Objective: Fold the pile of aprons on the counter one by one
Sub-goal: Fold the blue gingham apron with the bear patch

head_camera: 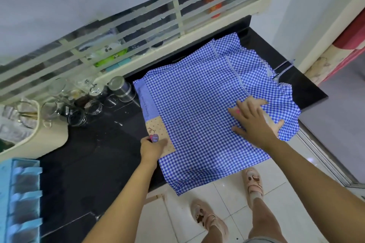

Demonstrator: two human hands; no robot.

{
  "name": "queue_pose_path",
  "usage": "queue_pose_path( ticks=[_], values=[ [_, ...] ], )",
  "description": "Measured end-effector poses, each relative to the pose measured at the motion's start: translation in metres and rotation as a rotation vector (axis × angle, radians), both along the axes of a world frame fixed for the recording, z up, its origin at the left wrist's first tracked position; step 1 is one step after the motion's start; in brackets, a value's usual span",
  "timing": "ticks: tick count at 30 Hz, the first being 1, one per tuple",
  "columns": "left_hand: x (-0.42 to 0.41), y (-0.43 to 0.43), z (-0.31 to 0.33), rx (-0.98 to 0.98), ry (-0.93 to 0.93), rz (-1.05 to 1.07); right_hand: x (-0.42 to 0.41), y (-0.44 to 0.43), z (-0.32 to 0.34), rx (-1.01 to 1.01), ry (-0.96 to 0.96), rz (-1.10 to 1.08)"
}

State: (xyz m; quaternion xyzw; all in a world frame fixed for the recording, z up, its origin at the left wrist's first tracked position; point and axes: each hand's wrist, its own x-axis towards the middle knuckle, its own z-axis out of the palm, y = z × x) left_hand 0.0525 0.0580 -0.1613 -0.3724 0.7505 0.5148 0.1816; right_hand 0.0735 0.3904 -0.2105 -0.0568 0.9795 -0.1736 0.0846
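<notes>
1. While the blue gingham apron (197, 116) lies spread on the black counter (88, 154), its 6 o'clock portion hangs over the front edge above the tiled floor (227, 193).
2. Apron position: it covers the counter's 3 o'clock half. At its 1 o'clock corner the layers overlap, and a stitched hem runs diagonally. Whether more aprons lie beneath, I cannot tell.
3. Left hand (151, 147): it sits at the apron's 9 o'clock edge. The fingers are curled and grip the cloth at the beige patch (158, 130), with the thumb on top beside a small pink-and-blue motif.
4. Right hand (254, 120): it sits toward the apron's 3 o'clock side, palm down. The fingers are straight and splayed, pressing flat on the cloth and grasping nothing.
5. Striped ties (284, 67) trail off the apron at 2 o'clock, lying on the counter.
6. Steel canister (121, 89): it stands upright at 10 o'clock of the apron, just beside its corner.
7. Glass jars (79, 112) are clustered further out toward 9 o'clock. Their contents are too blurred to read.
8. Cream tub (39, 134) is at the frame's 9 o'clock, and a blue rack (19, 193) is at 8 o'clock.
9. Louvred window (138, 25) runs behind the counter, at 12 o'clock.
10. Pink sandals (253, 181) are on the person's feet, on the tiles at 6 o'clock.
</notes>
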Motion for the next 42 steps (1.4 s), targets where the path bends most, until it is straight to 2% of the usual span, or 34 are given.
queue_pose_path(
  ticks=[3,5,8,10,12,15,18,20,22,23,25,27,29,31,33,34,36,38,39,40,42],
  values=[
    [-0.009,-0.003,0.024,0.066,-0.010,-0.067,0.004,-0.001,-0.009,0.016,-0.010,0.110],
    [-0.013,0.007,0.052,0.064,0.059,-0.147,0.005,0.000,-0.010,0.038,-0.031,0.126],
    [-0.023,0.043,0.101,0.056,0.178,-0.305,-0.001,-0.002,-0.002,0.019,-0.128,0.136],
    [-0.033,0.076,0.128,0.095,0.209,-0.469,-0.010,-0.001,0.012,-0.064,-0.259,0.142],
    [-0.048,0.121,0.145,0.167,0.212,-0.613,-0.020,0.017,0.026,-0.369,-0.421,0.034],
    [-0.070,0.198,0.149,0.175,0.169,-0.745,-0.028,0.052,0.038,-1.070,-0.625,-0.281],
    [-0.090,0.259,0.128,0.166,0.186,-0.816,-0.030,0.073,0.040,-1.526,-0.628,-0.419],
    [-0.102,0.288,0.109,0.183,0.214,-0.852,-0.029,0.077,0.042,-1.689,-0.619,-0.484],
    [-0.107,0.308,0.100,0.277,0.131,-0.964,-0.030,0.084,0.041,-1.801,-0.581,-0.583],
    [-0.107,0.315,0.094,0.281,0.017,-0.991,-0.031,0.091,0.042,-1.847,-0.572,-0.619],
    [-0.103,0.312,0.084,0.112,0.005,-1.191,-0.031,0.106,0.042,-1.882,-0.605,-0.630],
    [-0.104,0.302,0.066,0.050,-0.022,-1.283,-0.035,0.120,0.047,-1.747,-0.650,-0.771],
    [-0.110,0.293,0.047,0.011,-0.057,-1.331,-0.040,0.128,0.045,-1.490,-0.694,-0.886],
    [-0.113,0.287,0.033,-0.020,-0.046,-1.367,-0.045,0.129,0.046,-1.266,-0.722,-0.870],
    [-0.117,0.279,0.028,-0.050,0.055,-1.302,-0.054,0.125,0.050,-0.999,-0.731,-0.746],
    [-0.119,0.277,0.028,-0.103,0.145,-1.226,-0.059,0.125,0.048,-0.814,-0.706,-0.679],
    [-0.134,0.271,0.023,-0.361,0.333,-0.957,-0.066,0.127,0.047,-0.396,-0.634,-0.419],
    [-0.150,0.257,0.023,-0.584,0.354,-0.620,-0.072,0.132,0.041,-0.195,-0.607,-0.319],
    [-0.157,0.247,0.022,-0.573,0.277,-0.429,-0.073,0.133,0.044,-0.158,-0.631,-0.320],
    [-0.162,0.237,0.021,-0.470,0.171,-0.250,-0.074,0.133,0.047,-0.160,-0.620,-0.315],
    [-0.170,0.221,0.019,-0.088,0.098,0.005,-0.078,0.133,0.046,-0.129,-0.627,-0.305]
  ],
)
